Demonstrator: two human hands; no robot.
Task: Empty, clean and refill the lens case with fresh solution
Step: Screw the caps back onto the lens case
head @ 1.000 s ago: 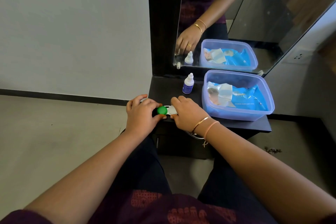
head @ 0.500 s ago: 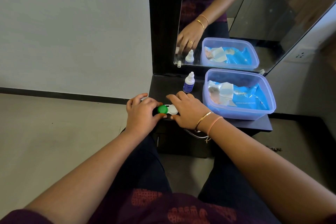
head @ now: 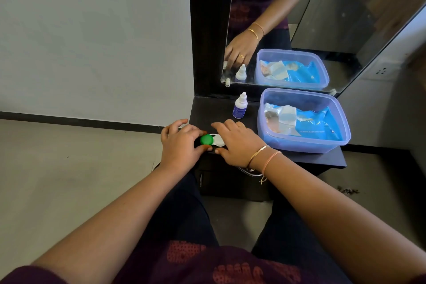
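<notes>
The lens case (head: pixel 213 140) lies on the dark shelf (head: pixel 299 159) near its front left corner. It has a green cap on the left well and a white cap on the right. My left hand (head: pixel 182 145) grips the case at the green cap with thumb and fingers. My right hand (head: pixel 235 143) rests over the white side, fingers spread and touching the case. A small solution bottle (head: pixel 240 106) with a white nozzle cap and blue label stands upright behind the hands.
A translucent purple plastic tub (head: pixel 306 143) holding blue packets and tissue sits on the right of the shelf. A mirror (head: pixel 322 18) rises at the back and reflects the tub, bottle and hand. A drawer handle shows below the shelf.
My right hand has opened out and slid slightly back over the white side of the case. My left hand stays on the green cap.
</notes>
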